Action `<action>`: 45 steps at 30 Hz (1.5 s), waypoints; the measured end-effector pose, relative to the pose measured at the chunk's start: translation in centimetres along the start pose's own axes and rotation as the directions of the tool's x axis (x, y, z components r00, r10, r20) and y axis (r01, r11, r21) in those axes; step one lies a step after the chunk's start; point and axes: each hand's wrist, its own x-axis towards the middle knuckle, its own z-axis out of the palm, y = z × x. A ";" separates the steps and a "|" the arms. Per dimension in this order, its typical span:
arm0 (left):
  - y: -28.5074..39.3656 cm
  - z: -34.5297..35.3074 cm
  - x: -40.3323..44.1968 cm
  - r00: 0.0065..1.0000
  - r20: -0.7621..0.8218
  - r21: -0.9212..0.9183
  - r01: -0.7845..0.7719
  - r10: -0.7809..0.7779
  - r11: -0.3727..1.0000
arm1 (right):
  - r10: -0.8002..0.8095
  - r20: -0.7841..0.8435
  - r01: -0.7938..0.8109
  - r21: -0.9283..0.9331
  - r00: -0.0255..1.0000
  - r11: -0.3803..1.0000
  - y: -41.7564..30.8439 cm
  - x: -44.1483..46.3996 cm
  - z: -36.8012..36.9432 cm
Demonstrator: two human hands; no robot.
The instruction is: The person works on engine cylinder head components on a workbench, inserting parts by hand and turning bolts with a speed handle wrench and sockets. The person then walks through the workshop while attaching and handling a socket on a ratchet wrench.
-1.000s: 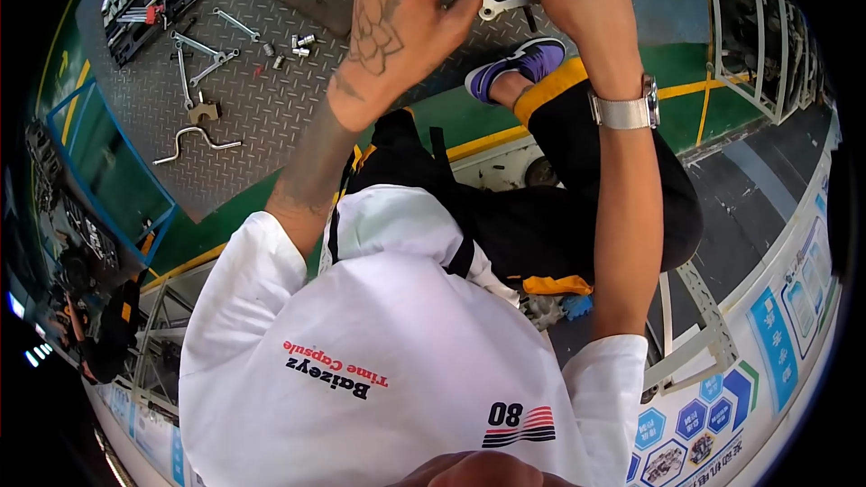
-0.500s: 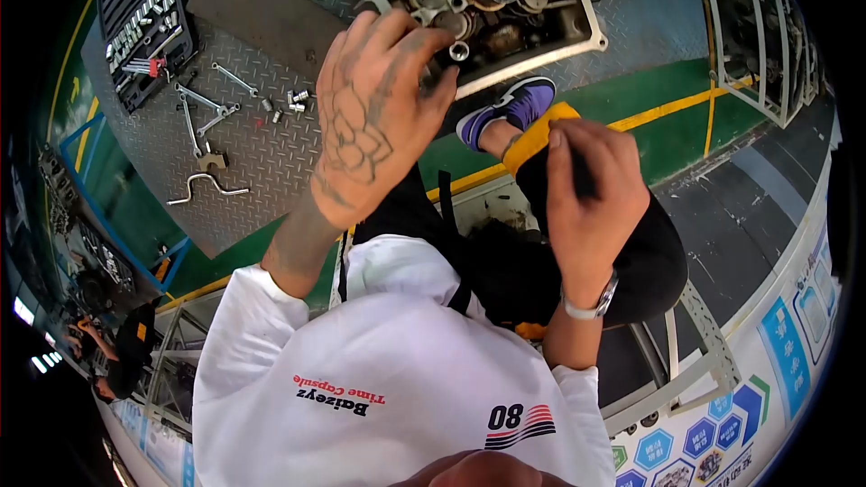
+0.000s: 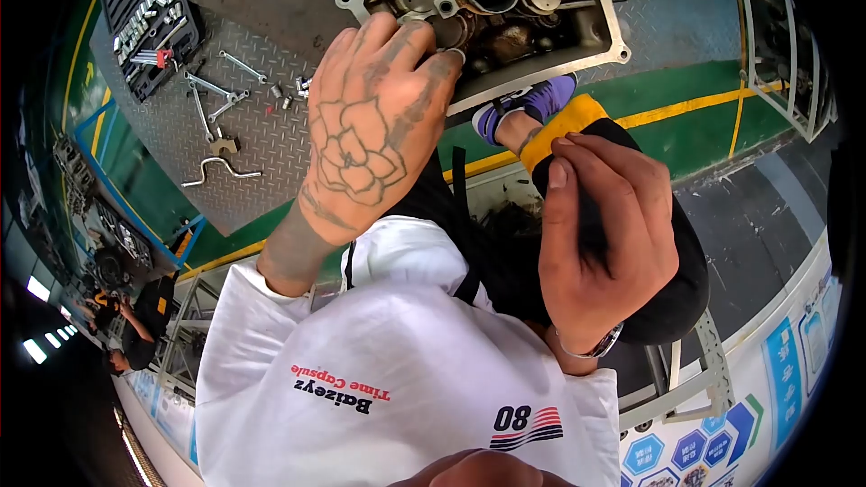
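An engine cylinder head (image 3: 552, 65), a metal casting with round bores and dark oily recesses, lies at the top centre. My left hand (image 3: 374, 122) is over its near left corner, fingers curled down and thumb bent in. A small metal rim shows at the thumb tip; the rest of what these fingers hold is hidden. Nearer my body, my right hand (image 3: 613, 234) is raised over my bent knee, apart from the casting. Its thumb and fingertips are pressed together, and anything between them is too small or hidden to tell.
On the steel plate (image 3: 271, 153) at the left lie several wrenches (image 3: 215, 90), a bent metal rod (image 3: 221, 165), small sockets and a brass-coloured block (image 3: 224, 144). An open socket case (image 3: 149, 27) is farther left. A metal rack (image 3: 783, 45) stands at the right. Another person (image 3: 140, 334) is at the lower left.
My right hand has left the casting, moving down toward my body. My left hand has also come down and lies at the casting's corner. More of the casting shows.
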 end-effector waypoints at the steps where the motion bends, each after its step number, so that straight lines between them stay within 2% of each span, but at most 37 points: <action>1: 0.3 -0.1 0.1 1.000 0.029 0.030 -0.010 0.009 0.999 | -0.007 -0.017 0.007 0.014 1.000 1.000 0.1 0.1 -0.1; 3: 0.8 -0.1 0.3 0.998 0.058 0.060 -0.021 0.018 0.998 | 0.006 -0.026 -0.006 0.014 1.000 1.000 0.0 0.4 -0.5; 9: 2.3 0.7 -0.3 0.998 -0.007 0.112 0.062 -0.062 0.992 | 0.027 -0.037 -0.025 0.059 0.999 0.998 -0.7 0.9 -1.6; 12: 2.4 1.4 -0.4 0.984 0.075 0.079 0.154 -0.160 0.985 | 0.020 -0.066 -0.013 0.094 0.998 0.995 -0.9 1.0 -2.2; 13: 1.9 2.8 -0.7 0.992 -0.108 0.059 0.077 -0.070 0.995 | -0.005 -0.066 0.012 0.116 0.998 0.993 -1.2 1.0 -2.3; 14: 1.7 3.1 -1.4 0.957 -0.290 0.073 0.013 0.009 0.997 | -0.039 -0.063 0.048 0.148 0.997 0.988 -1.6 1.0 -2.3; 16: 2.5 1.2 -1.5 0.973 -0.191 -0.105 0.109 -0.128 0.988 | -0.023 -0.106 0.028 0.045 0.994 0.999 -2.9 0.7 -2.1; 18: 1.9 0.4 -1.7 0.987 -0.004 -0.157 0.156 -0.159 0.975 | 0.015 -0.116 -0.013 0.018 0.993 1.000 -3.9 0.0 -1.5; 20: 1.3 0.6 -1.9 0.988 -0.025 -0.156 0.144 -0.150 0.977 | 0.032 -0.108 -0.030 0.016 0.994 0.999 -4.4 -0.5 -0.6; 21: 0.9 2.2 -2.2 0.950 -0.274 -0.271 0.075 -0.152 0.960 | -0.006 -0.089 0.010 0.041 0.996 0.999 -4.6 -0.2 0.0; 22: 0.3 3.0 -3.1 0.845 -0.510 -0.354 -0.034 -0.162 0.935 | 0.014 -0.070 -0.012 0.040 0.997 0.999 -4.8 -0.4 0.5; 23: 0.0 1.4 -4.3 0.820 -0.493 -0.558 -0.043 -0.289 0.829 | 0.035 -0.050 -0.033 0.039 0.998 0.999 -5.0 -0.5 1.2; 24: -0.2 0.3 -6.0 0.702 -0.548 -0.609 0.039 -0.456 0.792 | -0.001 -0.036 0.003 0.056 0.999 0.998 -4.9 -0.8 1.8; 26: -3.6 1.1 -11.4 0.506 -0.526 -0.661 0.263 -0.684 0.703 | -0.025 -0.026 0.026 0.036 0.999 0.999 -4.6 -1.3 2.6; 27: -6.7 1.8 -15.1 0.394 -0.356 -0.671 0.524 -0.847 0.525 | -0.076 -0.017 0.077 0.063 0.997 0.995 -4.6 -1.5 3.2; 28: -11.1 4.6 -18.9 0.185 -0.433 -0.640 0.626 -0.882 0.446 | -0.095 -0.009 0.095 0.057 0.995 0.994 -4.6 -1.8 4.0; 29: -16.3 7.3 -24.1 0.009 -0.342 -0.669 0.700 -0.940 0.250 | -0.158 0.012 0.158 0.027 0.987 0.987 -4.6 -2.3 4.7; 30: -21.5 10.8 -30.0 -0.068 -0.460 -0.480 0.858 -0.886 0.183 | -0.217 0.037 0.217 -0.008 0.975 0.976 -4.7 -2.8 5.2; 31: -27.5 15.1 -36.4 -0.102 -0.525 -0.188 0.982 -0.845 -0.003 | -0.242 0.090 0.245 -0.015 0.966 0.969 -5.0 -3.3 5.6; 32: -29.6 14.9 -40.0 -0.120 -0.489 -0.061 0.993 -0.864 -0.104 | -0.254 0.116 0.256 0.000 0.960 0.967 -5.4 -4.0 6.0; 33: -31.0 13.9 -42.3 -0.141 -0.390 -0.058 0.990 -0.910 -0.128 | -0.265 0.156 0.266 0.014 0.952 0.964 -5.8 -4.8 6.4; 34: -32.4 13.3 -43.5 -0.157 -0.288 -0.054 0.988 -0.945 -0.147 | -0.276 0.192 0.276 0.028 0.942 0.961 -6.3 -5.6 6.6; 35: -33.9 15.5 -44.8 -0.160 -0.278 -0.072 0.987 -0.947 -0.146 | -0.250 0.229 0.249 0.034 0.941 0.968 -6.9 -6.5 7.0; 36: -35.6 18.2 -47.4 -0.056 -0.248 0.086 0.993 -0.967 -0.079 | -0.293 0.234 0.299 0.010 0.927 0.954 -7.1 -7.2 7.3; 37: -36.0 17.6 -48.6 0.045 -0.208 0.246 0.969 -0.977 -0.008 | -0.279 0.238 0.275 0.052 0.930 0.960 -7.0 -8.1 7.5; 38: -36.8 16.7 -49.4 0.043 -0.229 0.244 0.970 -0.972 -0.015 | -0.269 0.233 0.253 0.097 0.934 0.963 -7.0 -8.8 8.1; 40: -36.0 13.2 -46.6 -0.158 0.193 0.113 0.984 -0.968 -0.138 | -0.294 0.267 0.270 0.124 0.917 0.955 -8.0 -10.1 9.4; 41: -37.8 15.9 -48.5 -0.178 0.050 0.069 0.982 -0.983 -0.174 | -0.260 0.323 0.222 0.151 0.910 0.963 -8.9 -10.9 9.7; 42: -41.3 19.1 -52.3 0.050 0.146 0.094 0.993 -0.988 0.064 | -0.209 0.345 0.179 0.117 0.915 0.977 -9.0 -12.2 10.4; 43: -41.3 19.1 -52.8 0.072 0.162 -0.191 0.981 -0.984 0.040 | -0.235 0.380 0.204 0.120 0.894 0.972 -9.2 -13.1 11.1; 44: -38.3 15.9 -50.6 0.331 0.135 -0.228 0.928 -0.934 0.296 | -0.301 0.404 0.256 0.162 0.864 0.953 -10.3 -13.4 11.4; 45: -36.0 15.1 -49.0 0.228 0.188 -0.741 0.671 -0.955 0.015 | -0.286 0.445 0.174 0.275 0.849 0.946 -9.6 -14.3 12.8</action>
